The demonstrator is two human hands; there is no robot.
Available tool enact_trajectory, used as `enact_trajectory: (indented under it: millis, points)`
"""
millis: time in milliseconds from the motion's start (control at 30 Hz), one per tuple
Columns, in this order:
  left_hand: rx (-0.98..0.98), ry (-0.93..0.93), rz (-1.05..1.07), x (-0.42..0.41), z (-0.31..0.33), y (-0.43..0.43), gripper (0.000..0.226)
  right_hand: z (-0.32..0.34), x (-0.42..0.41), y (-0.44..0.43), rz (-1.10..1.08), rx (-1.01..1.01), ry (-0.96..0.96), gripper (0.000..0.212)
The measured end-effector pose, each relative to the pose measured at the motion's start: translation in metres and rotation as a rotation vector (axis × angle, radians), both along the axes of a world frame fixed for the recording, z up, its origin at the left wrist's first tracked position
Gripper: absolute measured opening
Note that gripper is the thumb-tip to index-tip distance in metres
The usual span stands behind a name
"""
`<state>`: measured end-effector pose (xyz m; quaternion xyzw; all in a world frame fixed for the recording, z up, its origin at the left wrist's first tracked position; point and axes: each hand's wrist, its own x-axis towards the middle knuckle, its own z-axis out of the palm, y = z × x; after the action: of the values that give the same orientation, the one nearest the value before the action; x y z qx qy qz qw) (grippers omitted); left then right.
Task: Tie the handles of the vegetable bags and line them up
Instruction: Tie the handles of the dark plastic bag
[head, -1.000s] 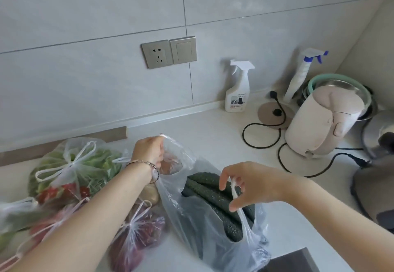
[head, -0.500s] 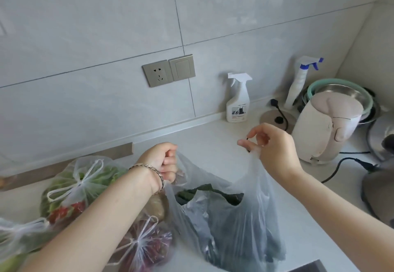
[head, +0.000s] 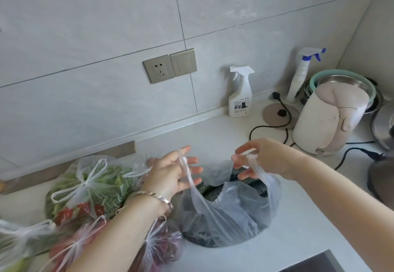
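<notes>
**A:** Is any writing legible?

**B:** A label is seen on the white spray bottle (head: 240, 92) against the wall, but its print is too small to be read. No brand can be made out on the kettle (head: 328, 120) or on the second bottle (head: 300, 75), which has a blue trigger.

**A:** Where is the bag being worked on?

**B:** The open bag (head: 230, 212), filled with dark green vegetables, is stood on the worktop (head: 213, 131) at centre. One handle is draped across the spread fingers of the left hand (head: 170, 173), so that grip is wide. The other handle is pinched and lifted by the right hand (head: 264, 158), its grip narrow around the plastic.

**A:** What is crowded around it?

**B:** Tied bags are packed at the left: a greens bag (head: 89, 184) with a bow knot, a red bag (head: 72, 246) in front of it, and a purple bag (head: 162, 248) touching the open bag under the left wrist. A bracelet (head: 157, 197) is worn on that wrist.

**A:** And free room?

**B:** Bare worktop is left behind the hands and to the bag's right. Black cords (head: 268, 126) are looped near the kettle. A dark recessed edge (head: 315, 263) is cut into the near right corner.
</notes>
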<state>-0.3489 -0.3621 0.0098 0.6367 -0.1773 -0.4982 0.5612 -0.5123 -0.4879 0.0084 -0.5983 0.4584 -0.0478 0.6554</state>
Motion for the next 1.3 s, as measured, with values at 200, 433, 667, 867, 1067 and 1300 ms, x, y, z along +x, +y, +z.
enact_trajectory:
  millis: [200,433,667,867,1067,1300]
  points:
    - [0.044,-0.354,-0.574,-0.026,-0.019,-0.022,0.078,-0.004,0.009,0.010,0.223,-0.087,-0.073,0.034]
    - [0.021,-0.358,-0.662,-0.037,-0.026,-0.049,0.088,-0.001,0.024,0.011,0.178,-0.220,0.099,0.042]
    - [0.059,-0.697,-0.688,-0.017,-0.037,-0.057,0.020,-0.007,0.032,-0.005,0.207,-0.323,0.208,0.035]
    - [0.261,-0.848,-0.611,0.042,-0.102,-0.022,0.037,-0.069,0.005,-0.038,-0.100,-0.092,0.120,0.019]
    - [0.205,-0.510,-0.246,0.031,-0.117,-0.031,0.037,-0.137,-0.014,-0.048,-0.608,0.366,0.104,0.006]
    - [0.336,-0.392,-0.576,0.021,-0.095,-0.060,0.035,-0.129,0.024,-0.068,-0.497,0.552,-0.078,0.042]
